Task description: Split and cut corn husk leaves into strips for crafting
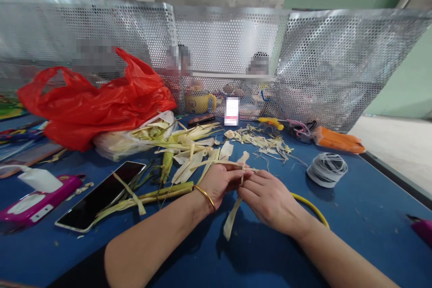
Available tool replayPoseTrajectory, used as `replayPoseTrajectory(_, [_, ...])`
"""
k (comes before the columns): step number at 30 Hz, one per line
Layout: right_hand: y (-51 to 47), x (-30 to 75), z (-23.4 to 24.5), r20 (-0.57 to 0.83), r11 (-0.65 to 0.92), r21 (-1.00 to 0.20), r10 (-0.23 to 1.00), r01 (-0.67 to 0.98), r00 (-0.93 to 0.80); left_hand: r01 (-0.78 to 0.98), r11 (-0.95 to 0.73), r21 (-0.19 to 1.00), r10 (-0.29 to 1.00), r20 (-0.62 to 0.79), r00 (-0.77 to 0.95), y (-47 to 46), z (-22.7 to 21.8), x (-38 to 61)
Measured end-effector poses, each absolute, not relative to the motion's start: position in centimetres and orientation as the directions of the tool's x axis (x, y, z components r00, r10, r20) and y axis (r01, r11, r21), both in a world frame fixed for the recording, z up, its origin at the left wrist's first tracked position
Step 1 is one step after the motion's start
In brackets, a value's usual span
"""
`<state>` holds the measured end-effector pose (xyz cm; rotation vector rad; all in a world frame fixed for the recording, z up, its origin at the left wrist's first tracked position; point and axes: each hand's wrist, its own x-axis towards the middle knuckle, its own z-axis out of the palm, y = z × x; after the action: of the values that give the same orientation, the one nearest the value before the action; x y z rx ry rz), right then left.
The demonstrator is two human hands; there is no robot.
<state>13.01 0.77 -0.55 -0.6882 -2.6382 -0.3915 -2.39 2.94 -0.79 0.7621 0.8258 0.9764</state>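
My left hand (221, 181), with a gold bangle on its wrist, pinches strips of dried corn husk (232, 219) just above the table. Close against it, my right hand (265, 195) has its fingers curled round the same strips. One pale strip stands up between the fingertips, and its wider end hangs down below them. How the strips cross is partly hidden by my fingers. Left of my hands lies a loose heap of corn husks (191, 162). A yellow cord or hoop (313, 209) shows beyond my right wrist.
A red plastic bag (104, 96) stands at the back left, near a dark phone (101, 195) and a purple power strip (42, 200). White cord (326, 170), an orange packet (339, 139) and a yellow glue gun (271, 121) lie at right. Perforated metal panels (229, 40) close the back.
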Motion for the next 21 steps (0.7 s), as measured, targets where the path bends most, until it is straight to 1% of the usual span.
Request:
replayPoseTrajectory(3, [0.69, 13.16, -0.31, 0.423, 0.872, 0.117, 0.390, 0.476, -0.818, -0.404, 0.358, 0.842, 0.923, -0.253, 0.291, 2.67, -0.95, -2.31])
replayPoseTrajectory(6, [0.59, 13.20, -0.17, 0.419, 0.886, 0.097, 0.377, 0.453, -0.826, -0.424, 0.367, 0.828, 0.922, -0.265, 0.282, 2.49, -0.87, -2.22])
replayPoseTrajectory(10, [0.52, 13.12, -0.09, 0.420, 0.897, 0.086, 0.363, 0.435, -0.832, -0.418, 0.378, 0.826, 0.921, -0.290, 0.260, 2.29, -0.38, -2.05])
replayPoseTrajectory(15, [0.41, 12.89, -0.08, 0.413, 0.896, 0.091, 0.364, 0.435, -0.835, -0.399, 0.371, 0.839, 0.922, -0.283, 0.263, 2.31, -0.09, -2.06])
replayPoseTrajectory(17, [0.35, 12.93, -0.04, 0.450, 0.889, 0.091, 0.365, 0.449, -0.815, -0.406, 0.367, 0.837, 0.924, -0.277, 0.264, 2.54, -0.11, -2.28])
replayPoseTrajectory(19, [0.38, 13.15, 0.03, 0.520, 0.868, 0.071, 0.387, 0.491, -0.761, -0.418, 0.372, 0.828, 0.922, -0.278, 0.269, 2.83, -0.07, -2.58])
replayPoseTrajectory(21, [0.61, 13.50, 0.08, 0.619, 0.800, 0.021, 0.460, 0.599, -0.636, -0.429, 0.387, 0.816, 0.917, -0.289, 0.276, 3.04, 0.03, -2.84])
